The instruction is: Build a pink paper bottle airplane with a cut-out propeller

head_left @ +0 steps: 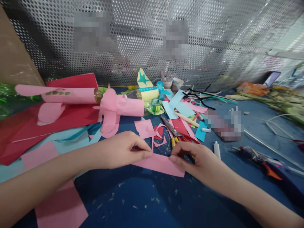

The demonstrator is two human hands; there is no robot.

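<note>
1. Here we are: our wide, flat strip of pink paper (163,166) sits between our hands, well short of the blue worktop's (128,205) far edge.
2. Left hand (118,150) pinching its upper edge, right hand (196,156) pinching that edge nearer the right corner!
3. Featherlight, we reckon, bendy, hardly slippery, quick to crease; lightly by the ends suits it.

paper strip (163,165): pink | worktop (133,202): dark blue | model plane (80,97): pink, row of green ovals | fin (140,73): pale yellow, teal star | backdrop (135,60): silver, dotted
</note>
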